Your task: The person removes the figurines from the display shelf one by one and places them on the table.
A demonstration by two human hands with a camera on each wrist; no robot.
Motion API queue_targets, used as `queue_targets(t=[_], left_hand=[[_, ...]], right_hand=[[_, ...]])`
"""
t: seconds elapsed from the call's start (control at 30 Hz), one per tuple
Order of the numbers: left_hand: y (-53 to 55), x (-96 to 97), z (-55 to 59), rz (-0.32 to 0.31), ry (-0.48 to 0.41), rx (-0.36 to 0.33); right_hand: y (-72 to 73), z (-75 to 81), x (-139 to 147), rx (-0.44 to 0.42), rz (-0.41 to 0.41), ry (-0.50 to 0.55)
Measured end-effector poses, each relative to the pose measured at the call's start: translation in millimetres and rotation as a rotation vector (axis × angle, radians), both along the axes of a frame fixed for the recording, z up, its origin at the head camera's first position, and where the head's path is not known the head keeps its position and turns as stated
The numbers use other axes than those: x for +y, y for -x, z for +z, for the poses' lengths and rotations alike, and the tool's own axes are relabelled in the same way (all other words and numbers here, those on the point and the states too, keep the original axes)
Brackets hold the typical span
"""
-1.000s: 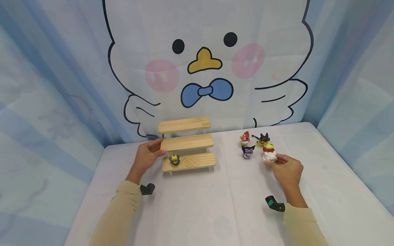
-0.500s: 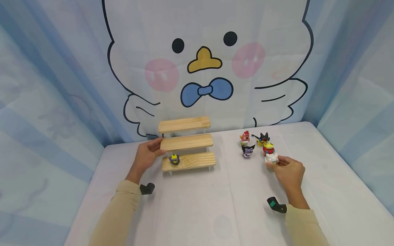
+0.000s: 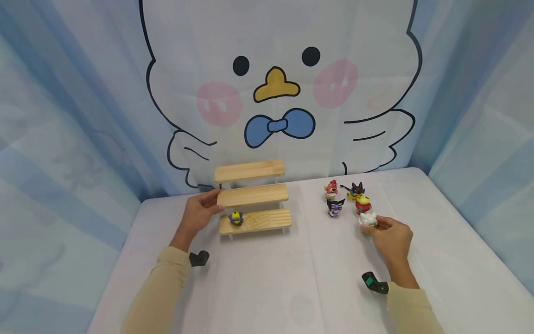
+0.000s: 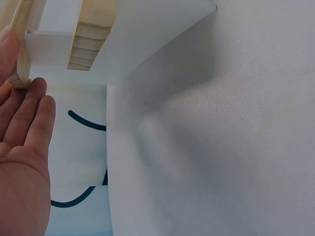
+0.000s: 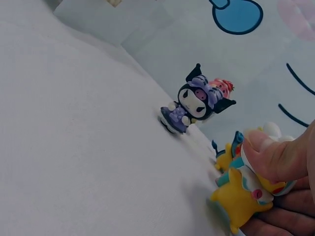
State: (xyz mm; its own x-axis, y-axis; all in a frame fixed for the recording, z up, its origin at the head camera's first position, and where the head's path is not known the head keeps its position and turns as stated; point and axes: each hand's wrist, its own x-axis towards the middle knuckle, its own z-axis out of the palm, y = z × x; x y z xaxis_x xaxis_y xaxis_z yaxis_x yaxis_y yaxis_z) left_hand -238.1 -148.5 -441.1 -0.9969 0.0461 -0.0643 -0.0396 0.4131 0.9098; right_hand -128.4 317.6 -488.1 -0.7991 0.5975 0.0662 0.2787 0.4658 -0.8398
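My left hand (image 3: 196, 215) holds the left end of the middle plank of a three-tier wooden display shelf (image 3: 252, 195); in the left wrist view the thumb and fingers lie on either side of the plank end (image 4: 19, 69). A small purple-and-yellow figurine (image 3: 236, 218) stands at the left of the lowest tier. On the right, my right hand (image 3: 393, 239) pinches a figurine with a white top (image 3: 368, 219). Its yellow body (image 5: 238, 199) shows in the right wrist view, while the thumb covers part of it.
Just behind the right hand stand a red-and-yellow figurine (image 3: 363, 205), a dark-eared one (image 3: 356, 191), a purple-and-black one (image 3: 334, 208) and a pink-and-red one (image 3: 331, 189). A printed cloth backdrop (image 3: 288, 153) hangs behind the white table (image 3: 267, 278).
My right hand has drawn the white-topped figurine slightly toward me and tipped it, away from the red-and-yellow one. My left hand stays on the shelf.
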Motion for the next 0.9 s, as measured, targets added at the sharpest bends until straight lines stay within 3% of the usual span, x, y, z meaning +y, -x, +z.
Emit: queue_targets(t=[0.57,0.9], left_hand=[[-0.7,-0.6,-0.7,0.001,0.001,-0.022],[-1.2,-0.6,0.7,-0.005,0.009,-0.018]], right_hand=[[-4.8,-4.8,0.8,0.035,-0.005,-0.011],[-4.5,-6.1,1.5,0.062,-0.006,0.054]])
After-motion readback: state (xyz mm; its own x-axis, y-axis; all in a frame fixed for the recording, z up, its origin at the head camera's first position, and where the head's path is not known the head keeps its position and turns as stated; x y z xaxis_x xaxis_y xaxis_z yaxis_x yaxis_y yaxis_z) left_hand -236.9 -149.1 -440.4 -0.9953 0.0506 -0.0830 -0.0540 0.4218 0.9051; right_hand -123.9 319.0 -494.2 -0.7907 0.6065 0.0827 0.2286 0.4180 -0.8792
